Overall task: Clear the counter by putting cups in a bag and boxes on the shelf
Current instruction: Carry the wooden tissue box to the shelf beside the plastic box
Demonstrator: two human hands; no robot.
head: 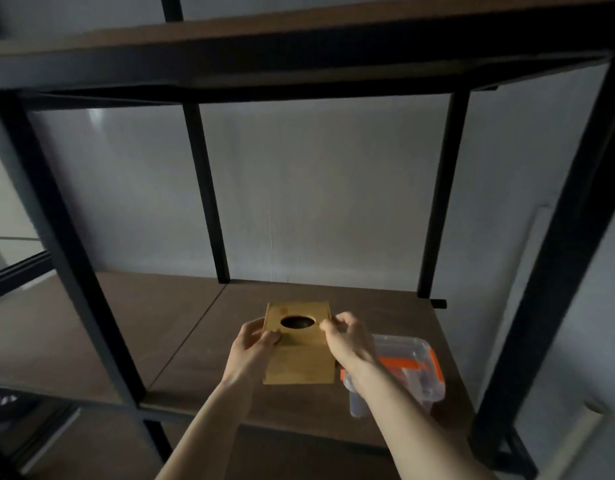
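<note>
A light wooden box [299, 362] with an oval hole in its top stands on the brown shelf board [181, 341], a little right of the middle. My left hand [254, 344] grips the box's left top edge. My right hand [347, 337] pinches its right top edge with curled fingers. To the right of the box, partly behind my right forearm, sits a clear plastic box with an orange-rimmed lid [411, 368]. No cups or bag are in view.
The shelf unit has black metal posts [91, 317] at the front left and right and a second board [299, 60] overhead. A grey wall lies behind. The left half of the shelf board is bare.
</note>
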